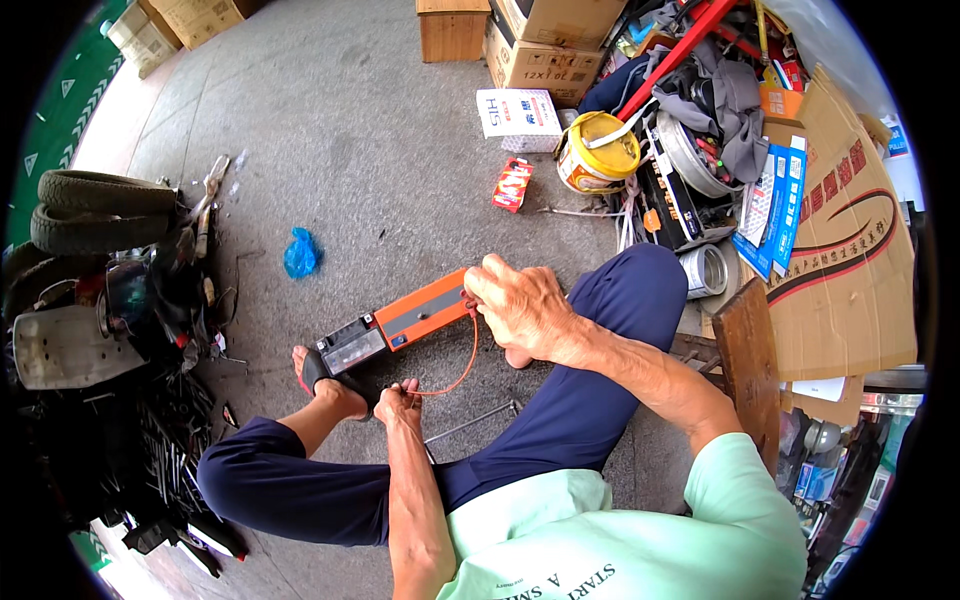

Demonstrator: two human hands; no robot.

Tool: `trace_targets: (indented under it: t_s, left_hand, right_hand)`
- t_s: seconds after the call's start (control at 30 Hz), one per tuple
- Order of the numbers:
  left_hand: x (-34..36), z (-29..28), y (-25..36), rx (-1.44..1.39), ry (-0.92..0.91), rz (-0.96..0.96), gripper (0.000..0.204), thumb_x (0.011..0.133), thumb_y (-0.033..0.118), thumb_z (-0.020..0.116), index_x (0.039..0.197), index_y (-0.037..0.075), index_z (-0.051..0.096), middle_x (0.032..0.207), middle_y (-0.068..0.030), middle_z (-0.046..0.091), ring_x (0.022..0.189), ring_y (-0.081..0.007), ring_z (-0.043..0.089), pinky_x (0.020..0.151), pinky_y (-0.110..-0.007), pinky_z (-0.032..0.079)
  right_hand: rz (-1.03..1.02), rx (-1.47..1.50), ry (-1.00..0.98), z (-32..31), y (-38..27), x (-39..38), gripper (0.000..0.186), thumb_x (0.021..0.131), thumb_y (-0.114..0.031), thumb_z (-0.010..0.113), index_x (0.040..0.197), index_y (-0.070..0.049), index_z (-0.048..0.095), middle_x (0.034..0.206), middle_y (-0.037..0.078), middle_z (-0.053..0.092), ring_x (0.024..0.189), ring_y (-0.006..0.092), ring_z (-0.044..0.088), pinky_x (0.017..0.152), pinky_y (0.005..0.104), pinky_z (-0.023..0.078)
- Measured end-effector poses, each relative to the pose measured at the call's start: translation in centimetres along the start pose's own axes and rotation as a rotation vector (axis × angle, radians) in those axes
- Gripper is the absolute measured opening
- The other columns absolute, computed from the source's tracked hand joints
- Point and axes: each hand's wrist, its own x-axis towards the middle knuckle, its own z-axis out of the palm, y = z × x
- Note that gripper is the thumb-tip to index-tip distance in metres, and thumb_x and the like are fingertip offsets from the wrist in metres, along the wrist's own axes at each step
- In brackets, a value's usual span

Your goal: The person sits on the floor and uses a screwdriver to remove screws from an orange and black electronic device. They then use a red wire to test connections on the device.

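A long orange case (425,308) with a grey panel lies slantwise on the floor between my feet. At its left end is a black battery (355,344) with terminals and a grey label. My right hand (525,308) is closed at the case's right end, pinching the upper end of a thin orange wire (470,362); the fingertips partly hide this spot. From there the wire loops down to my left hand (398,402), closed on its other end just below the battery. My sandalled foot (340,390) rests against the battery's near side.
Old tyres (105,205) and scattered tools (170,450) lie at left. A blue plastic bag (301,253) sits beyond the case. At right stand a yellow-lidded bucket (600,152), a red box (512,185), cardboard (845,250) and a wooden board (750,365). A metal rod (470,422) lies between my legs.
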Motion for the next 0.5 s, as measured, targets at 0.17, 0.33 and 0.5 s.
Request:
trace_targets:
  t_s: [0.17,0.33,0.5]
  left_hand:
    - [-3.4,1.4,0.1,0.197,-0.258,0.184,0.019,0.088,0.009,0.050,0.104,-0.001,0.051,0.089,-0.0131,0.065,0.071,-0.0240,0.067,0.054,-0.032,0.051]
    - [-5.6,2.4,0.4,0.334,-0.366,0.437,0.038,0.088,0.012,0.052,0.125,0.004,0.046,0.090,-0.0116,0.065,0.069,-0.0202,0.067,0.056,-0.029,0.052]
    - [-5.5,2.1,0.4,0.353,-0.410,0.417,0.040,0.088,0.012,0.051,0.128,0.008,0.047,0.090,-0.0101,0.065,0.070,-0.0194,0.067,0.057,-0.028,0.050]
  right_hand:
    - [0.029,-0.019,0.005,0.2,0.2,-0.1,0.022,0.074,-0.003,0.062,0.092,-0.004,0.049,0.085,0.013,0.051,0.063,0.0306,0.062,0.053,0.0402,0.049]
    - [-0.015,-0.025,0.002,0.4,0.4,0.1,0.020,0.074,-0.003,0.061,0.090,-0.004,0.048,0.084,0.013,0.051,0.061,0.0308,0.061,0.051,0.0406,0.050]
    - [-0.008,0.032,0.020,0.5,0.3,0.1,0.021,0.075,-0.003,0.060,0.090,-0.004,0.047,0.085,0.014,0.051,0.062,0.0321,0.060,0.054,0.0414,0.050]
